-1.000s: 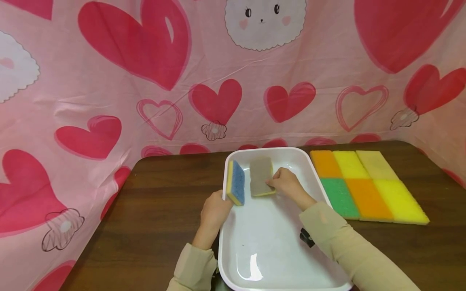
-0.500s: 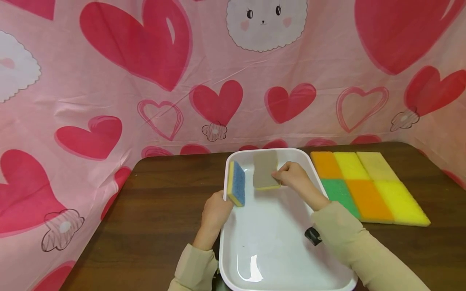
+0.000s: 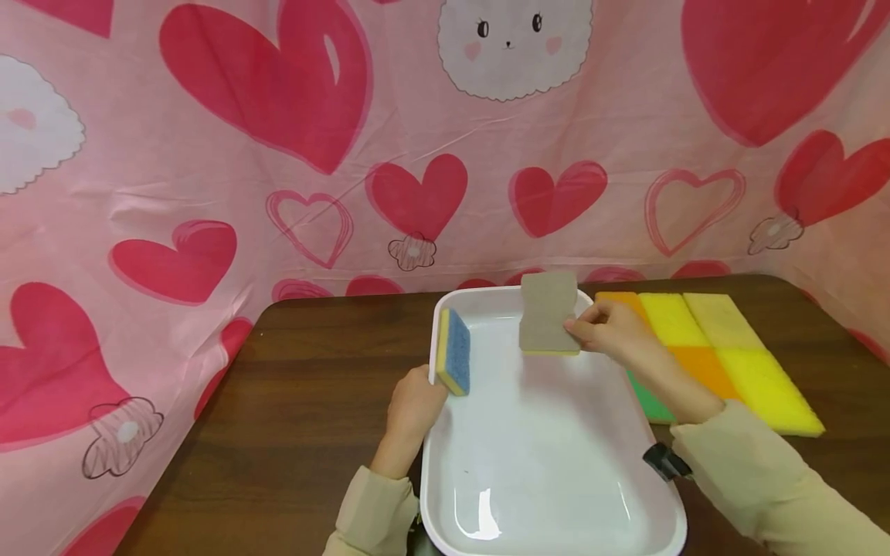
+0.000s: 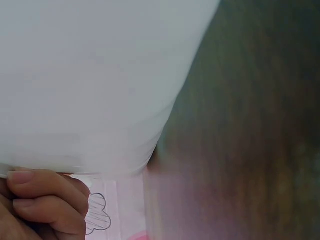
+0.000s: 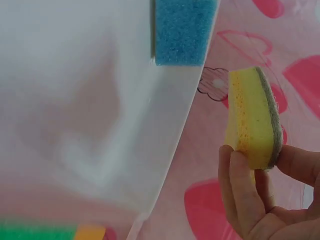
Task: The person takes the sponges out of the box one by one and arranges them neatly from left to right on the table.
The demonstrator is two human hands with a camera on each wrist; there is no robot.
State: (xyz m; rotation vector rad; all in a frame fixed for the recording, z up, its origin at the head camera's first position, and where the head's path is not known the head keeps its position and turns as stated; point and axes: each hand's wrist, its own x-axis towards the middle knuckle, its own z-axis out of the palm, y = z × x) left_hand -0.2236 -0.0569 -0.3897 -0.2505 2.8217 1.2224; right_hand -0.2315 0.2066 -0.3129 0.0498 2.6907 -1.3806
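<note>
My right hand (image 3: 615, 332) pinches a grey-faced scouring sponge (image 3: 548, 309) by its right edge, above the far right part of the white tray (image 3: 542, 432). The right wrist view shows the sponge's yellow side (image 5: 250, 120) between thumb and fingers, with the grey layer on one face. My left hand (image 3: 415, 405) grips the tray's left rim; its curled fingers (image 4: 50, 190) show at the edge in the left wrist view. Just beyond that hand, a blue and yellow sponge (image 3: 455, 351) stands on its side inside the tray, against the left wall.
Flat sponges in yellow (image 3: 768, 390), orange (image 3: 702, 371), green (image 3: 648, 401) and beige (image 3: 723, 318) lie side by side to the right of the tray on the dark wooden table (image 3: 313, 386). A pink heart-patterned cloth (image 3: 306, 139) hangs behind.
My right hand has lifted the grey-faced sponge from the tray's far middle and carried it right, towards the right rim. My left hand and the blue sponge stay in place.
</note>
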